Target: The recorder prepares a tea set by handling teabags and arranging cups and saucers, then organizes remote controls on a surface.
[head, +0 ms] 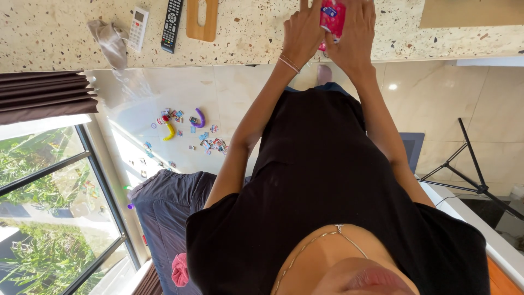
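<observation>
Head camera looks steeply down the torso toward the counter (54, 43).

Pink packet (332, 16) w/ blue patch; speckled beige counter (245, 33); black remote (172, 24); white remote (137, 28).

White remote (138, 28), black remote (172, 24), wooden board (202, 19), grey cloth (111, 42) on speckled counter (54, 38).

On the tabletop (245, 38), the cutting board (202, 19) is the landmark; the long remote (172, 24) lies just left of it; the small remote (137, 28) further left, the cloth (109, 41) beyond; the packet (332, 17) sits well right, between both hands.
</observation>
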